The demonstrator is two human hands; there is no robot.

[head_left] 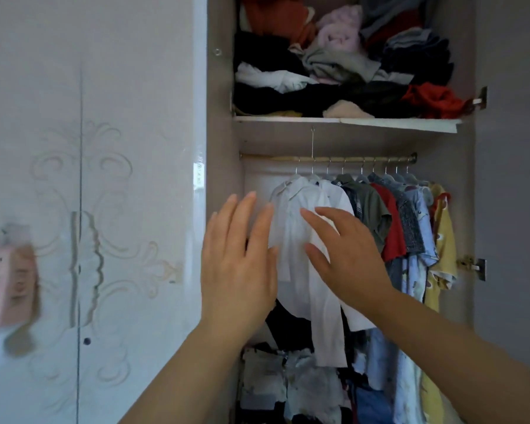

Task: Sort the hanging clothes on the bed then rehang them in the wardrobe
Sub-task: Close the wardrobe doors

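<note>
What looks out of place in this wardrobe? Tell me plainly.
The shelf above the rail looks askew: its front edge slopes down toward the right. On it, the clothes heap is loose, not folded. The hanging clothes look orderly.

The only bare stretch of the wooden hanging rail (276, 157) is at its left end, between the grey-brown wardrobe side wall (224, 166) and the white long-sleeved shirt (291, 228). Rightward, a tight row of coloured shirts (410, 221) fills the rail. The white shelf (349, 121) caps the space overhead, and a heap of crumpled clothes (288, 387) crowds the bottom.
</note>
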